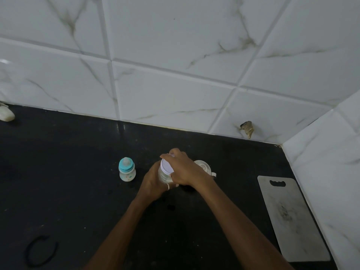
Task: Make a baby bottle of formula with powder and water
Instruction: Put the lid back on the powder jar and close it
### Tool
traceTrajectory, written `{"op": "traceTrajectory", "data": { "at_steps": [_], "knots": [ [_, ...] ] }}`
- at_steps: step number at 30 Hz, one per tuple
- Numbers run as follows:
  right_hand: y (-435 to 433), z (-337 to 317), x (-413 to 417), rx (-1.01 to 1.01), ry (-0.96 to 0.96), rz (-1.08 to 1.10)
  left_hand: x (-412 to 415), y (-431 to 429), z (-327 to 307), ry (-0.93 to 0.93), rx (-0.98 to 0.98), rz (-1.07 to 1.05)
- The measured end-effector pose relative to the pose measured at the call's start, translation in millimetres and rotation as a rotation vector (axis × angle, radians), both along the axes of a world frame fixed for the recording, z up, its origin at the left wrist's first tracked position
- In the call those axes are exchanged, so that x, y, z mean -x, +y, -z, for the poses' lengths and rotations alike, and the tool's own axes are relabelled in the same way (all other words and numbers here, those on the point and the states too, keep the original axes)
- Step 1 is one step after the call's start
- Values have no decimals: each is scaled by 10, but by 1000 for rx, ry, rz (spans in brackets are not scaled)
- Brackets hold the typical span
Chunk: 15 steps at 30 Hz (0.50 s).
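Observation:
A small baby bottle [127, 170] with a teal collar and clear teat stands upright on the black counter [58, 162], left of my hands. My left hand [153, 184] grips the body of a clear jar [164, 175]. My right hand [184, 171] curls over the jar's white lid [167, 166] from above. Behind my right hand a clear cup [203, 167] with a handle shows partly; its contents are hidden.
A grey cutting board [290, 217] lies flat at the right, near the tiled side wall. A black ring-shaped band [41, 251] lies at the front left. A pale object [6, 114] sits at the far left edge. A chipped hole [247, 129] marks the back wall tile.

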State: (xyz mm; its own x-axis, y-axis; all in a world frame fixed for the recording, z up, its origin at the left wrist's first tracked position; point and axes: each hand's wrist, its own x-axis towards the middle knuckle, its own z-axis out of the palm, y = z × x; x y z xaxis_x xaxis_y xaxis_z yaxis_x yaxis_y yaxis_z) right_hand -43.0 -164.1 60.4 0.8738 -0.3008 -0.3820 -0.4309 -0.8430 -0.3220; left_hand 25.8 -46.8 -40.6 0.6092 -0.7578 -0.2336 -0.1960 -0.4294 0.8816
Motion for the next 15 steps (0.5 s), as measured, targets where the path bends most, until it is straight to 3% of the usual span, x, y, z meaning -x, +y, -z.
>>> {"op": "traceTrajectory", "data": {
  "at_steps": [7, 15],
  "knots": [
    [-18, -38, 12, -32, 13, -25, 35, 25, -102, 7, -10, 5],
    [5, -32, 20, -62, 24, -53, -20, -18, -101, -135, -201, 164]
  ]
}}
